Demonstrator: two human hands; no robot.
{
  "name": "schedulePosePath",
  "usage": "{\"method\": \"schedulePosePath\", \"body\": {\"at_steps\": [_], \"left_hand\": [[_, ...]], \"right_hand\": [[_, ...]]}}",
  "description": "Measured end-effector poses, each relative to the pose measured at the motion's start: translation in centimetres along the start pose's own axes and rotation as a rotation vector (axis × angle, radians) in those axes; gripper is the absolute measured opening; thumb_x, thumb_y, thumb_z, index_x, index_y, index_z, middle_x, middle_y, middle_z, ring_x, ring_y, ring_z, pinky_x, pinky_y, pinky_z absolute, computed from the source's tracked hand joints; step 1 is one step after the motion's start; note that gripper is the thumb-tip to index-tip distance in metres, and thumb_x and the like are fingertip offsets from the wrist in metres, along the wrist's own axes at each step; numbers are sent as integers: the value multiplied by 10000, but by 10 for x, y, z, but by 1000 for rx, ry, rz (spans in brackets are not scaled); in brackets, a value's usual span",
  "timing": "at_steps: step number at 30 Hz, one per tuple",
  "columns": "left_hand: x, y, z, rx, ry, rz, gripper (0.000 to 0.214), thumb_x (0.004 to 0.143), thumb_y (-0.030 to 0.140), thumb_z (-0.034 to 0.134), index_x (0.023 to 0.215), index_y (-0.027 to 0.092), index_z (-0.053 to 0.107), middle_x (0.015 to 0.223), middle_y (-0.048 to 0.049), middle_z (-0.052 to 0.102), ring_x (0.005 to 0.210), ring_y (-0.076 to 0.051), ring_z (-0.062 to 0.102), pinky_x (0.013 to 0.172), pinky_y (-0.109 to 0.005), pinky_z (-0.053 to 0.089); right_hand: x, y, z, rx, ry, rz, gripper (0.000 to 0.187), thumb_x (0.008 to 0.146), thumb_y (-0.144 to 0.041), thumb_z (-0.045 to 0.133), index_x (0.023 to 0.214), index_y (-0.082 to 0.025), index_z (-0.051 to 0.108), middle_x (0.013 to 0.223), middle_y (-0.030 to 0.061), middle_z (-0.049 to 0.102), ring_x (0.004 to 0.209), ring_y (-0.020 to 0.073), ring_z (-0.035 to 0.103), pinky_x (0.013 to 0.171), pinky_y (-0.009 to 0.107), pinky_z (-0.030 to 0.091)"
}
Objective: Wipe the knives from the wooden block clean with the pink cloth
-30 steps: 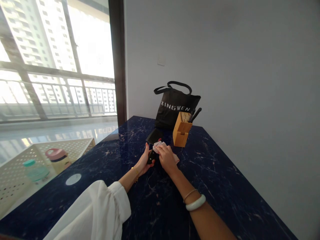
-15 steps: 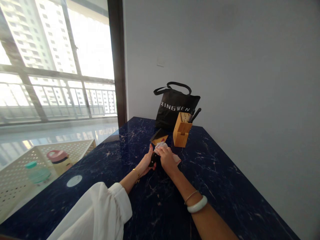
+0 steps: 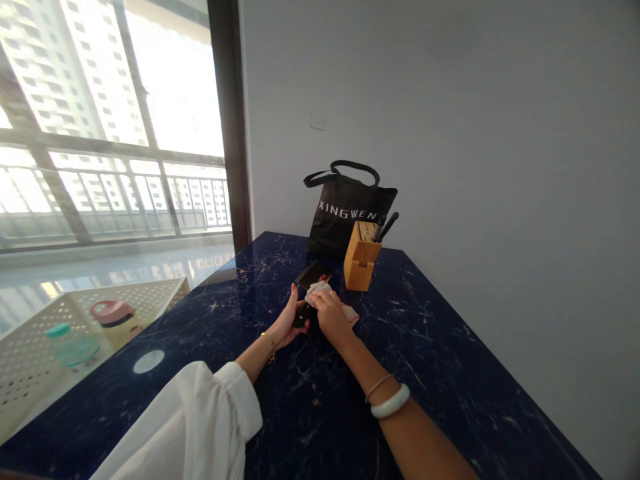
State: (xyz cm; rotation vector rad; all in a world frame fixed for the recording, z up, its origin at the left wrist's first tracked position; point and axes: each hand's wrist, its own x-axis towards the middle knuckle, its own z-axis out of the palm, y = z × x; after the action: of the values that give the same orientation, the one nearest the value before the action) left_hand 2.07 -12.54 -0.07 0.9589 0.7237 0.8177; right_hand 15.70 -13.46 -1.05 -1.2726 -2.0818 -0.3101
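My left hand [image 3: 287,323] is closed around the black riveted handle of a cleaver [image 3: 313,274], whose broad dark blade points away from me toward the bag. In my right hand [image 3: 332,316] is a pale cloth [image 3: 317,291], bunched against the blade near the handle; a loose end of it hangs out to the right. The fingertips and part of the blade are covered by the cloth. Just beyond my right hand stands a wooden knife block [image 3: 361,263] with black-handled knives in its top.
A black tote bag [image 3: 340,230] stands behind the block on the dark blue marbled table [image 3: 425,373]. A white disc [image 3: 149,362] lies near the left edge. Beside the table, a perforated basket [image 3: 65,313] holds a green-capped bottle [image 3: 73,347] and a pink-lidded bottle [image 3: 115,320].
The cleaver's blade has tilted, its face now dark where it reflected a golden tone. Both hands keep their holds, and the whole view has shifted slightly.
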Motion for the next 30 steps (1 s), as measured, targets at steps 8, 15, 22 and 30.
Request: {"method": "schedulePosePath", "body": {"at_steps": [8, 15, 22, 30], "left_hand": [[-2, 2, 0, -163, -1, 66, 637, 784, 613, 316, 909, 76, 636, 751, -96, 641, 710, -157, 577, 674, -243, 462], [-2, 3, -12, -309, -54, 105, 680, 772, 630, 320, 876, 45, 649, 771, -120, 664, 760, -169, 594, 748, -235, 431], [-4, 7, -21, -340, -17, 87, 694, 773, 636, 296, 909, 43, 631, 716, -121, 661, 637, -160, 603, 627, -231, 454], [-4, 10, -23, -366, -43, 111, 641, 794, 603, 307, 956, 59, 605, 750, -123, 653, 692, -177, 612, 609, -242, 466]], "right_hand": [[-2, -10, -6, 13, 6, -67, 343, 829, -105, 358, 1115, -162, 538, 1011, 62, 544, 865, 186, 413, 837, 340, 361], [-3, -27, -10, 40, 12, -114, 376, 836, -91, 336, 1164, -163, 506, 1060, 65, 526, 901, 183, 415, 862, 334, 351], [-4, -49, -14, 43, 1, -176, 387, 845, -107, 321, 1188, -180, 487, 1070, 70, 518, 913, 184, 428, 868, 351, 354], [-4, -56, -18, -9, -41, -188, 386, 868, -152, 314, 1211, -227, 474, 1134, 39, 502, 931, 194, 426, 921, 363, 317]]}}
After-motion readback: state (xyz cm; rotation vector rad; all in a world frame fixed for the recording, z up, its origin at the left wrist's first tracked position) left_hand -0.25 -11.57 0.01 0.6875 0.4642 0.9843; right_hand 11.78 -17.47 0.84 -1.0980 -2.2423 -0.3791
